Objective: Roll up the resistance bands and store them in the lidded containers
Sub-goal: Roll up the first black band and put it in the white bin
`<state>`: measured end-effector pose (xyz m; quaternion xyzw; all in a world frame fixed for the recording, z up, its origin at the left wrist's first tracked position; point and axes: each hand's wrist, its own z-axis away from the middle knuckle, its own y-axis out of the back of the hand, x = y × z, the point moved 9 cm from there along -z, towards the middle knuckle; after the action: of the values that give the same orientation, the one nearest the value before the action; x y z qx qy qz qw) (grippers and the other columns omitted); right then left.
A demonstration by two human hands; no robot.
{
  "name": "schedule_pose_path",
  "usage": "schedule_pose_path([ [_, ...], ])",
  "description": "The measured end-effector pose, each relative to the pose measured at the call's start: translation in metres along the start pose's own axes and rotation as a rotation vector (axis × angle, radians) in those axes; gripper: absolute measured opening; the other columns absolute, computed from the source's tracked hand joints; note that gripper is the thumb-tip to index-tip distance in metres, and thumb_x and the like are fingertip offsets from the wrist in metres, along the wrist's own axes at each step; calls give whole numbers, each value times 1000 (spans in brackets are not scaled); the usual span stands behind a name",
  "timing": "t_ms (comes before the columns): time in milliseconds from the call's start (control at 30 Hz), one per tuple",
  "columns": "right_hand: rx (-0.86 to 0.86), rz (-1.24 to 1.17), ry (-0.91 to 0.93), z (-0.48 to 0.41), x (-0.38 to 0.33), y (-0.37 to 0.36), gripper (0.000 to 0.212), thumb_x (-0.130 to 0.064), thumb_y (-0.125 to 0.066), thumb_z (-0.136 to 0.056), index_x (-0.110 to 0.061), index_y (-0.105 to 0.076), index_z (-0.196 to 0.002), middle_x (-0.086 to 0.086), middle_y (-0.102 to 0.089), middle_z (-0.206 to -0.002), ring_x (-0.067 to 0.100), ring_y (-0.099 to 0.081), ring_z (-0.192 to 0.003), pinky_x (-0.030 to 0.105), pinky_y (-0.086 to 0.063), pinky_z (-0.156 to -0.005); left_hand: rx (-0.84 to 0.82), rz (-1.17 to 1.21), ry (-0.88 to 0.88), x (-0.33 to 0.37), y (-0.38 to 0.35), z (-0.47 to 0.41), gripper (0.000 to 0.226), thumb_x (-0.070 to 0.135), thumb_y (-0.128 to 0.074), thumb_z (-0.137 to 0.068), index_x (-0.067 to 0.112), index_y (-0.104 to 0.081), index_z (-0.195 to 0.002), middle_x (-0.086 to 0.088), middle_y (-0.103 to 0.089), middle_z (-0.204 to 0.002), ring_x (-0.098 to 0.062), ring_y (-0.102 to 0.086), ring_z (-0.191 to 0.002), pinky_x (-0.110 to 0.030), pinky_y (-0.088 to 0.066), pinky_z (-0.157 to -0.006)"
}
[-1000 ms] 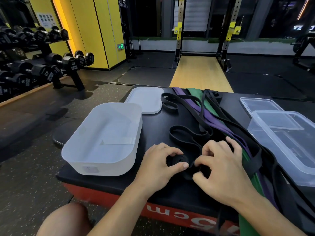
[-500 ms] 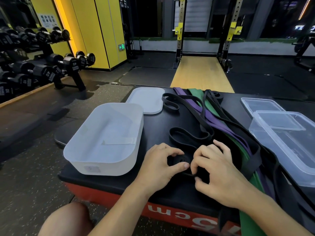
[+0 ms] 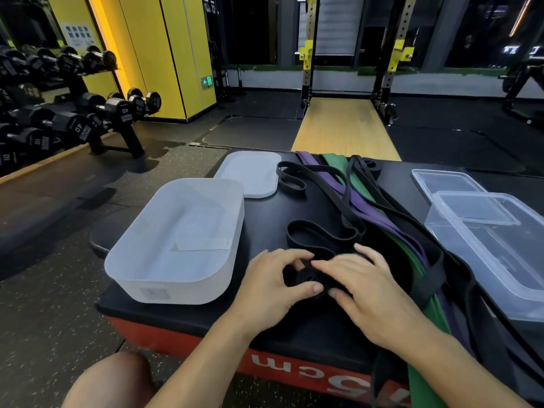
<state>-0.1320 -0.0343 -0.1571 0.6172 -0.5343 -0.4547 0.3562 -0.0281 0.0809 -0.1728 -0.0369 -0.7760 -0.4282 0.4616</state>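
Observation:
A small black roll of resistance band (image 3: 306,277) lies on the black-topped box (image 3: 273,219). My left hand (image 3: 272,285) pinches the roll between thumb and curled fingers. My right hand (image 3: 366,287) lies over the roll's right side, fingers on top and thumb under it. The unrolled black band (image 3: 321,235) loops away behind my hands. Purple (image 3: 365,207), green (image 3: 338,166) and further black bands lie stretched across the box. A white frosted container (image 3: 176,240) stands open at the left, its lid (image 3: 250,173) behind it. A clear container (image 3: 494,245) and clear lid (image 3: 444,181) sit at the right.
The box has a red front edge with white lettering (image 3: 323,375). My knee (image 3: 109,381) shows at the lower left. A dumbbell rack (image 3: 73,113) stands at the far left, and a squat rack (image 3: 350,69) with a wooden platform lies beyond the box.
My right hand has slid leftwards over the roll, its fingers now covering the top. The loose black loop has drawn in closer to my hands. My left hand keeps its pinch.

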Motion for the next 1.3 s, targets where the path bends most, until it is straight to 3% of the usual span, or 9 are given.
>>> schedule_pose_path([
  [167, -3, -1, 32, 4, 1, -1, 52, -31, -75, -88, -38, -56, -136, -27, -58, -118, -6, -48, -120, 38, -1, -126, -7, 72, 14, 1, 2, 5, 36, 47, -84, -81, 44, -66, -112, 33, -65, -108, 7, -55, -111, -44, -36, -117],
  [333, 35, -115, -33, 1, 0, 2, 31, -65, -58, -82, -45, -53, -106, -26, -55, -99, -6, -49, -107, 33, 0, -126, -31, 129, -23, 5, 4, 8, 17, 34, -82, -87, 41, -77, -102, 30, -71, -108, 5, -59, -116, -32, -47, -105],
  [433, 44, -96, -54, 1, 2, 1, 33, -68, -61, -80, -47, -45, -99, -26, -52, -102, -8, -48, -108, 31, 2, -125, -84, 81, -37, 6, -1, 7, 27, 33, -77, -91, 49, -73, -111, 29, -69, -110, 4, -56, -115, -26, -47, -99],
  [533, 66, -45, -27, 1, -1, 2, 35, -65, -65, -80, -43, -42, -95, -25, -51, -95, -8, -48, -101, 34, -4, -126, -110, 125, -79, 9, -2, 8, 36, 24, -78, -91, 45, -69, -120, 29, -63, -118, -2, -60, -110, -22, -48, -94],
  [633, 75, -27, -14, 2, -3, 4, 34, -63, -66, -81, -43, -40, -91, -23, -50, -90, -7, -49, -96, 36, -4, -125, -92, 175, -103, 10, 1, 7, 27, 21, -81, -89, 38, -75, -109, 22, -58, -118, -8, -64, -108, -21, -50, -92],
  [767, -32, -140, -18, 5, 4, 0, 27, -47, -71, -87, -45, -45, -95, -29, -54, -111, -9, -49, -120, 39, 4, -126, -98, 142, -116, 11, -1, 7, 15, 25, -80, -91, 37, -79, -100, 19, -61, -109, -8, -64, -107, -26, -51, -92],
  [933, -133, -230, -16, 5, 3, -6, 27, -27, -69, -95, -41, -46, -100, -30, -47, -143, -18, -23, -143, 35, 11, -125, -91, 148, -115, 11, 2, 9, 16, 25, -81, -89, 36, -76, -101, 20, -58, -111, -7, -63, -108, -27, -52, -96],
  [1133, -101, -197, -23, 3, 2, -2, 47, -37, -73, -92, -47, -45, -128, -39, -48, -125, -18, -35, -133, 34, 10, -126, -32, 150, -89, 9, 5, 11, 8, 28, -79, -91, 30, -74, -97, 17, -55, -102, -5, -64, -104, -24, -55, -97],
  [1300, -33, -136, 0, 4, -7, 2, 45, -52, -59, -90, -44, -45, -132, -31, -51, -119, -13, -38, -128, 36, 9, -126, 107, -138, -120, 14, 9, 13, 21, 58, -62, -90, 42, -69, -102, 25, -58, -98, 1, -55, -102, -31, -48, -91],
])
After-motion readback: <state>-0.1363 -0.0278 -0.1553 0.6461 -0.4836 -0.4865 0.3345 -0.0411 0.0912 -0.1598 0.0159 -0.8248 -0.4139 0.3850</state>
